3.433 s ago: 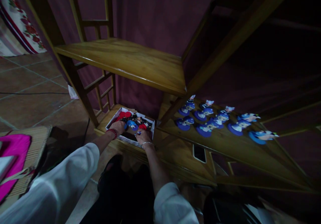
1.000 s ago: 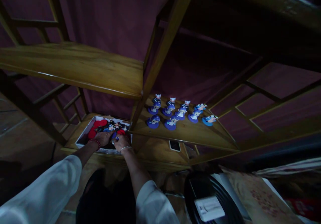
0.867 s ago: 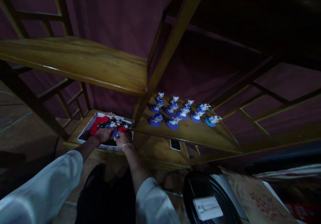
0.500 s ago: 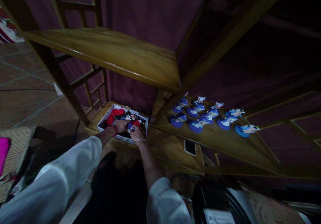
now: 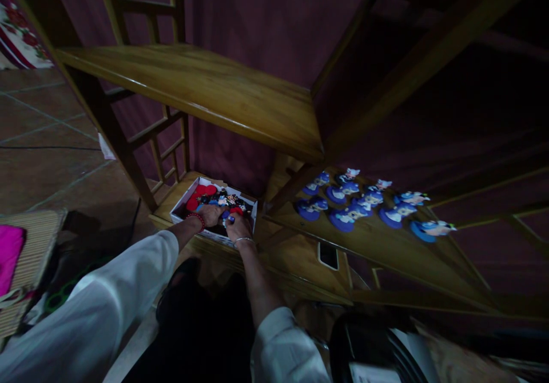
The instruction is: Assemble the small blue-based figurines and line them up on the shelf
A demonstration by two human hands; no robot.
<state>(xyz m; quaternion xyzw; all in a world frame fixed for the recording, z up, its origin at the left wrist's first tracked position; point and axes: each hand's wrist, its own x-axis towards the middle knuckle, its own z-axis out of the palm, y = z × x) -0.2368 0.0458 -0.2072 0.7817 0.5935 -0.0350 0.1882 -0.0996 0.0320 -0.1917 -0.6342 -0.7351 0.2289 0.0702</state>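
A shallow white box (image 5: 180, 207) on the low wooden shelf holds small figurines (image 5: 231, 199) and red pieces (image 5: 201, 194) in a jumble. My left hand (image 5: 210, 215), with a red bead bracelet, reaches into it, fingers curled down among the pieces; whatever they grip is hidden. Beside it, my right hand (image 5: 238, 228), wearing a silver bracelet, is closed on a small blue-and-white figurine (image 5: 230, 219) over the box. The two hands are close together, and dim light blurs the fingertips.
To the right, several figurines on blue bases (image 5: 341, 218) stand in rows on a wooden shelf (image 5: 386, 251). A phone (image 5: 328, 255) lies on the lower board. Above the box juts another wooden shelf (image 5: 193, 86). A woven mat seat (image 5: 40, 257) with pink cloth is at left.
The view has shifted slightly, so the shelves and figurines appear farther right. Both hands stay in the box, with only slight movement of the fingers.
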